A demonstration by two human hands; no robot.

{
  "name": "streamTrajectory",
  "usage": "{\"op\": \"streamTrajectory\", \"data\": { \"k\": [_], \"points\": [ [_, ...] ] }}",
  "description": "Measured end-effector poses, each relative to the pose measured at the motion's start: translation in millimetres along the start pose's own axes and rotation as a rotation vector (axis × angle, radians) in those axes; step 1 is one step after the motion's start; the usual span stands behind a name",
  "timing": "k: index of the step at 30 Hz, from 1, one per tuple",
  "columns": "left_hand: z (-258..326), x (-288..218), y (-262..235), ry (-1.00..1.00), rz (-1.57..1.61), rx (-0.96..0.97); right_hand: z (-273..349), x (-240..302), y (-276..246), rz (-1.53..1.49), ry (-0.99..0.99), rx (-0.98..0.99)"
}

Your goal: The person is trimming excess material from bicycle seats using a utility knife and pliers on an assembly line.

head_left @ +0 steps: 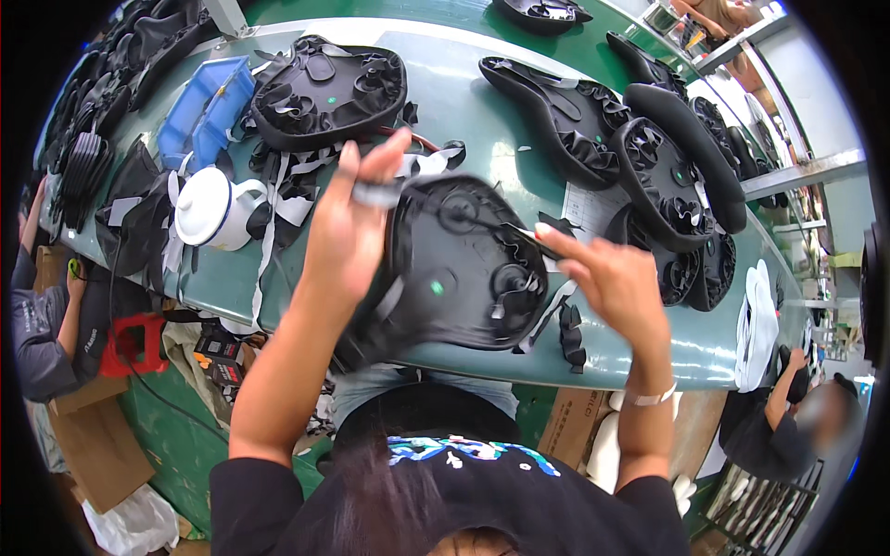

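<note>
A black, rounded seat-shaped shell [445, 269] with fabric gathered along its inner edge lies in front of me on the green table, blurred by motion at its left side. My left hand [348, 222] is raised over the shell's upper left edge, fingers closed on a pale grey strip [375, 194]. At the shell's right side, my right hand [612, 283] pinches a thin dark piece [528, 233] whose kind I cannot make out. Below that hand, a crumpled black fabric strip [571, 338] lies on the table.
Another black shell [329, 93] sits behind, near a blue bin [206, 111] and a white lidded enamel mug [218, 209]. More black shells [561, 111] crowd the right. White pieces [758, 324] lie at the right edge. Other people work at both sides.
</note>
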State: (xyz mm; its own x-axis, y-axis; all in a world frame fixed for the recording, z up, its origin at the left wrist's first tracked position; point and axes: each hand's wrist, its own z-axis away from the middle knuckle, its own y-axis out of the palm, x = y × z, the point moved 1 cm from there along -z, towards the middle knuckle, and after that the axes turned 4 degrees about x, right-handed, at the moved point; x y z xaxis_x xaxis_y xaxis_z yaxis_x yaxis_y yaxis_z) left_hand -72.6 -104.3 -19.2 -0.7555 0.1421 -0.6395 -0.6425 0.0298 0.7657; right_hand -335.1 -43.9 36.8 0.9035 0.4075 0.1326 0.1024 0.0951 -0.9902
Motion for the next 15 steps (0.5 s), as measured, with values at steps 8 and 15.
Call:
{"op": "streamTrajectory", "data": {
  "k": [8, 15],
  "points": [
    [82, -76, -2, 0.248, -0.536, 0.631, -15, -12, -20, 0.224, -0.235, 0.251],
    [18, -127, -1, 0.267, 0.697, 0.714, 71, 43, -14, 0.121, 0.115, 0.255]
  ]
}}
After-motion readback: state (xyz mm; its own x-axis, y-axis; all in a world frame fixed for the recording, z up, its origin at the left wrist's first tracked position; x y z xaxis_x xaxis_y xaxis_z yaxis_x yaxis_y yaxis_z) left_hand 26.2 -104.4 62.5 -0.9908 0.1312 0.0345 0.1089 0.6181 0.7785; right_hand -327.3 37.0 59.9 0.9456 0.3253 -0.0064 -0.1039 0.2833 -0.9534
